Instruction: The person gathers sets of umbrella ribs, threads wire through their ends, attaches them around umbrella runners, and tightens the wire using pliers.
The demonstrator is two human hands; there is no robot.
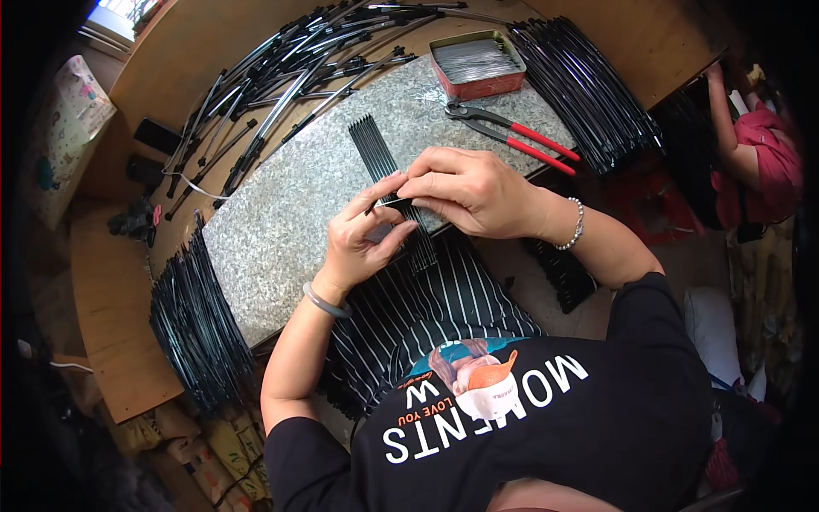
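Observation:
Over the near edge of the grey speckled slab [264, 247], both hands meet above a flat row of thin black rods [372, 149]. The rods run from the slab toward my lap, and my hands cover their middle. My left hand [363, 235] is closed in a pinch, with a short dark tip showing by its fingers. Opposite it, my right hand [469, 189] is pinched closed too. A thin pale wire [392, 202] spans the gap between the fingertips; its ends are hidden.
Red-handled pincers [503, 132] lie beside a red tin [478, 72] of fine wires. Bundles of dark rods flank the slab at right [589, 94] and left [200, 324]. Loose rods with black fittings [281, 77] pile behind. Another person in a red top [763, 145] is at far right.

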